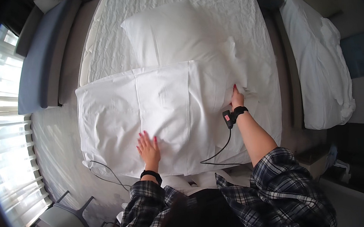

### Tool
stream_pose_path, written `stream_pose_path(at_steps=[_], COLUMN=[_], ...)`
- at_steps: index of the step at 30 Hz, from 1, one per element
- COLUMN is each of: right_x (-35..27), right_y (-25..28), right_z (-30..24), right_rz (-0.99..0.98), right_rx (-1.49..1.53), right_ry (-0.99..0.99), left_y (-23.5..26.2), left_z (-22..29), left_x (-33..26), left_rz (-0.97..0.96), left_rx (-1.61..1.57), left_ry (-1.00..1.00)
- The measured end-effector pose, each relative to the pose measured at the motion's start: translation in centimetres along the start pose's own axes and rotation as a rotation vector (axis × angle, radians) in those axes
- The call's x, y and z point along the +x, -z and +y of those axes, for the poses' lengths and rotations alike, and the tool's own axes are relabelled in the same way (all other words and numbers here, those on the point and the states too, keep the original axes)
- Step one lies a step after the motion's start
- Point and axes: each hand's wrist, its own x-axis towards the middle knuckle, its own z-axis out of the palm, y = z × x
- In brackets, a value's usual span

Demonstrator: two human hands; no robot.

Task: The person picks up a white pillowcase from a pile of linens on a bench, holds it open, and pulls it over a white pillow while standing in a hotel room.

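Note:
A flat white pillowcase (pixel 163 102) with fold creases is spread over the near part of the bed. My left hand (pixel 149 150) lies on it near its front edge, fingers spread and flat. Farther right, my right hand (pixel 236 97) pinches loose white fabric at the pillowcase's right side; the thumb shows on top, while the other fingers are mostly hidden. Just beyond the pillowcase rests a plump white pillow (pixel 168 32), its near end overlapped by white cloth. Where pillow and loose cloth meet on the right, I cannot tell them apart.
A wrinkled white sheet (pixel 111 41) covers the bed. To the left are a blue-grey bench seat (pixel 40 71), a curtained window (pixel 4 129) and a chair (pixel 70 220). White bedding (pixel 320 66) lies at right. A black cable (pixel 222 148) hangs from my right wrist device.

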Motion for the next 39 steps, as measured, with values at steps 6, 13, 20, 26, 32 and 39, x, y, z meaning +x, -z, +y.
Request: stream_pose_path(at_steps=[6,13,20,26,32,39], right_x=[-2.2,-6.3,-17.2,-21.6,-24.0,-9.0], right_y=[0.3,5.5,12.2,17.5,28.6,36.3], right_z=[-13.9,-28.6,-35.4,-34.8,-34.3,-28.8], right_rz=[0.280,0.463,0.563,0.441,0.546,0.046], right_rx=[-0.510,-0.368,-0.141,-0.153,-0.220,-0.876], right_ry=[0.788,1.165,1.412,1.745,1.856,0.632], left_y=[-4.1,-4.2,-3.8,-3.1,0.2,1.5], left_z=[-2.1,-0.6,7.5,16.0,16.0,11.5], left_x=[2.0,2.7,3.4,3.0,3.7,4.1], left_rz=[-0.125,-0.120,-0.024,-0.333,-0.408,-0.589], left_rx=[-0.067,0.099,-0.087,-0.310,-0.321,-1.684], left_ry=[0.305,0.368,0.262,-0.166,-0.242,0.434])
